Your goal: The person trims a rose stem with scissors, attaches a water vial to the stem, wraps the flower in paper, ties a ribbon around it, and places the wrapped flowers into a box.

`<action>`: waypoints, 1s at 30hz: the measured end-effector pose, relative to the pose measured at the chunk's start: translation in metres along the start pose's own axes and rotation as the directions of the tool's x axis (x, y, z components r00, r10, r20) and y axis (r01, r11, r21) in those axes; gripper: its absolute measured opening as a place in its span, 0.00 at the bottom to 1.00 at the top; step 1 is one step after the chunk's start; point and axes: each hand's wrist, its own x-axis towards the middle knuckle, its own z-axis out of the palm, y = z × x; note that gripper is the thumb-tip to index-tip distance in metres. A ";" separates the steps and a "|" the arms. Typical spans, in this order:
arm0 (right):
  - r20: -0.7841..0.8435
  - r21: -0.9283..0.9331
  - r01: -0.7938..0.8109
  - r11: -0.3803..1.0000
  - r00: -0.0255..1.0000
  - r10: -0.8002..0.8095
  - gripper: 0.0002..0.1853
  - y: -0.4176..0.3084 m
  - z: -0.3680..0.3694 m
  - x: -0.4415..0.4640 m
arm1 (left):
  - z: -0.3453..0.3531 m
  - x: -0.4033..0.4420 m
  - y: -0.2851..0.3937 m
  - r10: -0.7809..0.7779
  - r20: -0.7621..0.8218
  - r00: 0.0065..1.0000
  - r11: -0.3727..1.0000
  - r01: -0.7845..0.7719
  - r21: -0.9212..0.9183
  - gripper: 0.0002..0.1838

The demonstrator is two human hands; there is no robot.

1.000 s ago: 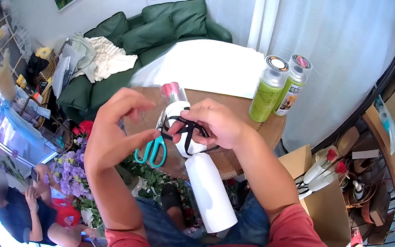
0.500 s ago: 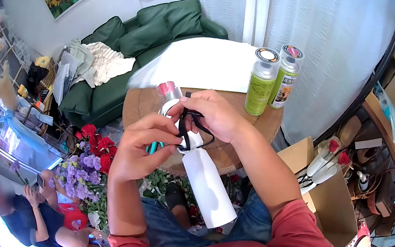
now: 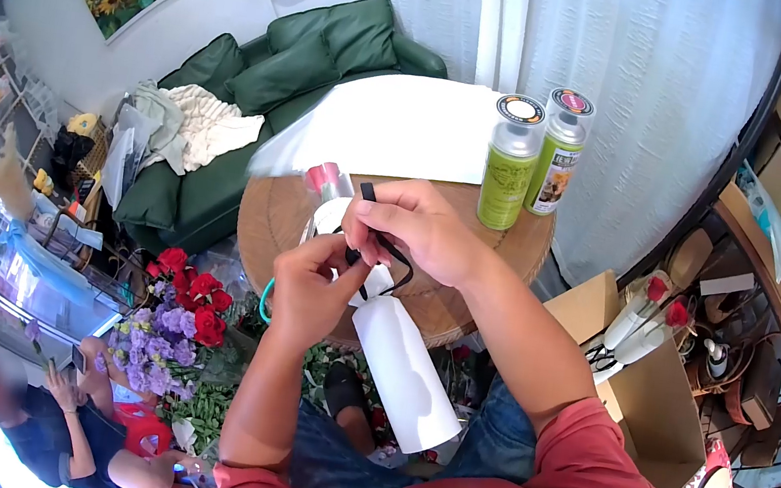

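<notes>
A single rose [image 3: 325,178] in a clear sleeve lies over the round wooden table [image 3: 263,226], its lower part wrapped in white paper [image 3: 407,376] that hangs past the near edge above my lap. Black ribbon [image 3: 405,264] runs round the narrow waist of the wrap. My left hand [image 3: 310,283] pinches the ribbon near that waist, fingertips almost touching those of the other hand. Higher up, my right hand [image 3: 413,225] grips a ribbon end, which sticks up above its thumb. The knot area is hidden behind my fingers. A teal handle [image 3: 265,301] shows left of my left hand.
Two green spray cans [image 3: 510,176] stand at the table's right. White sheeting [image 3: 407,127] covers part of the green sofa [image 3: 178,194]. Red and purple flowers [image 3: 168,333] sit at lower left, near a seated person [image 3: 75,429]. A cardboard box [image 3: 656,411] holds wrapped roses.
My left hand has moved in toward my right, its fingers now pinched together. The ribbon loop between the hands looks smaller, and more of the ribbon end stands above my right hand.
</notes>
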 end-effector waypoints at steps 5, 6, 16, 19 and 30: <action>0.079 -0.115 0.042 0.992 0.996 -0.033 0.19 -0.011 -0.005 -0.007 | 0.004 -0.002 0.006 0.269 -0.116 0.956 0.920 -0.219 0.325 0.06; 0.078 -0.114 0.041 0.993 0.996 -0.032 0.19 -0.010 -0.009 -0.007 | 0.003 -0.003 0.006 0.306 -0.119 0.945 0.900 -0.246 0.359 0.07; -0.064 -0.048 0.064 0.997 0.996 -0.067 0.18 0.010 -0.028 -0.004 | -0.080 -0.022 0.014 0.114 0.139 0.984 0.987 -0.127 0.094 0.08; -0.165 -0.022 -0.030 0.999 0.986 0.026 0.19 0.018 -0.032 -0.004 | -0.094 -0.049 -0.002 0.103 0.008 0.995 0.973 -0.100 -0.207 0.13; -0.247 0.638 -0.073 0.766 0.923 0.294 0.22 0.042 -0.056 -0.015 | -0.101 -0.092 -0.029 -0.243 -0.400 0.884 0.699 -0.126 -0.704 0.12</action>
